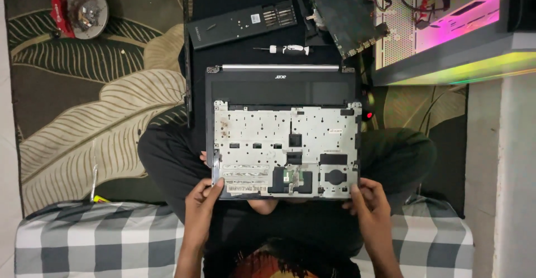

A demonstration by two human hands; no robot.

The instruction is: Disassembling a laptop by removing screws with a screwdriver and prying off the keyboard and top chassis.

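Centre of the frame: a laptop palmrest cover [286, 149] is seen, underside up, silvery-grey metal plate with many small cut-outs, a few black patches and a round black part toward its lower right. Rust-like spots are seen at its upper left. It is held over the lap, lying across a black laptop base [279, 88] whose hinge bar sits just above it. The left hand [202, 205] is closed on the cover's lower left corner, thumb laid on the top face, fingers hidden beneath. The right hand [369, 202] is closed on the lower right corner in the same way; its fingers under the plate cannot be seen. The cover thus lies between both hands, extending upward in the frame from them.

Above the base, a white-handled screwdriver [285, 49] is laid on a black mat, just below a long black bit case [241, 24] lying tilted. A dark green circuit board [346, 13] is set at upper right of centre, partly cut by the top edge. A round grey dish [86, 11] with small parts is placed at upper left on a leaf-patterned rug [84, 116]; its contents are too small to tell. A lit computer case [446, 27], pink and yellow-green, is cut off at upper right. A grey checked cloth [100, 239] runs along the bottom edge.
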